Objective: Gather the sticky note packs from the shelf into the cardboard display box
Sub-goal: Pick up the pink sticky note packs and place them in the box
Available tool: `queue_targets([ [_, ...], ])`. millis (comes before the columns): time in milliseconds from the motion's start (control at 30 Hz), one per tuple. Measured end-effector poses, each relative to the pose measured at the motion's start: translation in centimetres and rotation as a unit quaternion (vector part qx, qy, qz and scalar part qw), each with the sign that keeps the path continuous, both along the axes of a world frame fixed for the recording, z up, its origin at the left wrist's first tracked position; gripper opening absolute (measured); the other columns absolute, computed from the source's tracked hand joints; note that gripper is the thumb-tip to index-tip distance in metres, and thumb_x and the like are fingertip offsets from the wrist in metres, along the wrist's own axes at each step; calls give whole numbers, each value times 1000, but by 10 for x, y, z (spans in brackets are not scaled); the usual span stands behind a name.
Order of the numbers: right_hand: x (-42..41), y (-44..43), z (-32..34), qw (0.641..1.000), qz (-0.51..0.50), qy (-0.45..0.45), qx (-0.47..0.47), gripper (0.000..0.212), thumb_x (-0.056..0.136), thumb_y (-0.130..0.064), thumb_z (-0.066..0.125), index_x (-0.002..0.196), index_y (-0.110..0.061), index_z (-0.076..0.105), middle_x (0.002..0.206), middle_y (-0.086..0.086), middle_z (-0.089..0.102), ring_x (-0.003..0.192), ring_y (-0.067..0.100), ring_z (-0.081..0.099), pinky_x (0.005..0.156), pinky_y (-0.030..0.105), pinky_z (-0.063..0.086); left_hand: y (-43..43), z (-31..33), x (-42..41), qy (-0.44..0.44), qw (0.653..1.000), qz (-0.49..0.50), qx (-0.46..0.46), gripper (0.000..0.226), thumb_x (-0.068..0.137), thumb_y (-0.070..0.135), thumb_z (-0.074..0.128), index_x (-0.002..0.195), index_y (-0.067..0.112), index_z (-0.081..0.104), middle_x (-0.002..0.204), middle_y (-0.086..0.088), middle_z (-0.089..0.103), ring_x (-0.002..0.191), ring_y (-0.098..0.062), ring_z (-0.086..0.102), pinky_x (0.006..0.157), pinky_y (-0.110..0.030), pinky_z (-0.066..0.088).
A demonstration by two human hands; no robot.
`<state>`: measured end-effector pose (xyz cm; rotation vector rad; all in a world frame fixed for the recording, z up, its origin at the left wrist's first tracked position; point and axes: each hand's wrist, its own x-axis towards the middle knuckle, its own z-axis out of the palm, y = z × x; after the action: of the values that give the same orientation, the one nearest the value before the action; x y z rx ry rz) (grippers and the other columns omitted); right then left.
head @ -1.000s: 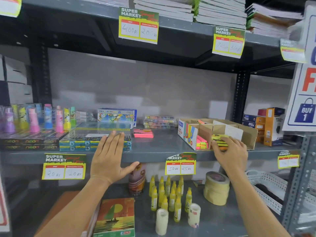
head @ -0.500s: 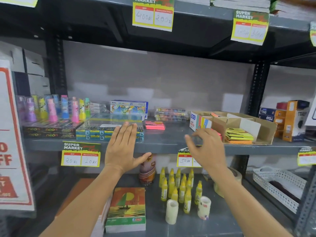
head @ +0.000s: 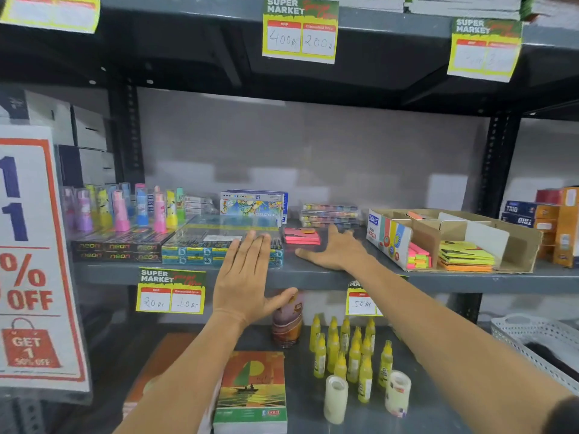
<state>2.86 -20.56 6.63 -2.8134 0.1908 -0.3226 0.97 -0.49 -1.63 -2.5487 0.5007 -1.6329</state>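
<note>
The left hand (head: pixel 242 277) hangs flat in front of the shelf (head: pixel 313 272), fingers (head: pixel 250 249) straight, together and holding nothing, probably just waiting out of the way. Next along, the pink sticky note packs (head: pixel 301 237) lie loose in a low stack on the shelf, bright neon and thin. The right hand (head: pixel 336 249) rests palm-down just beside them, fingers spread wide and empty, seemingly placed to slide in and pick them up. Well to the right sits the cardboard display box (head: pixel 513 245), its open compartments already holding yellow, orange and pink packs.
</note>
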Motion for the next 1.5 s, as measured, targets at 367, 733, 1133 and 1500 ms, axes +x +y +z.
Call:
queue_targets([
  [367,34,2,4,994,92,55,-18,95,67,-85,44,146,-34,27,150,6,38,133,32,39,109,48,33,1,0,2,-14,1000,3,4,98,82,76,41,138,-4,48,142,-19,51,137,-33,42,114,-47,27],
  [733,45,31,6,1000,-8,10,-17,101,60,-88,46,136,-23,40,142,9,44,127,39,44,103,60,33,0,-3,6,-29,1000,3,5,97,83,75,40,139,-3,48,142,-19,51,137,-33,42,114,-47,27],
  [1133,57,44,0,994,-53,-81,-46,76,73,-73,47,130,-23,46,130,15,49,118,36,48,91,44,43,0,-2,6,-56,998,-3,1,95,82,74,42,136,-4,52,138,-18,55,134,-33,47,113,-47,30],
  [1500,52,44,3,993,-58,-108,2,69,73,-66,60,118,-13,57,122,16,52,113,38,50,87,40,46,0,-3,7,-60,998,0,4,95,82,73,44,136,-4,51,139,-19,54,134,-33,46,113,-47,30],
])
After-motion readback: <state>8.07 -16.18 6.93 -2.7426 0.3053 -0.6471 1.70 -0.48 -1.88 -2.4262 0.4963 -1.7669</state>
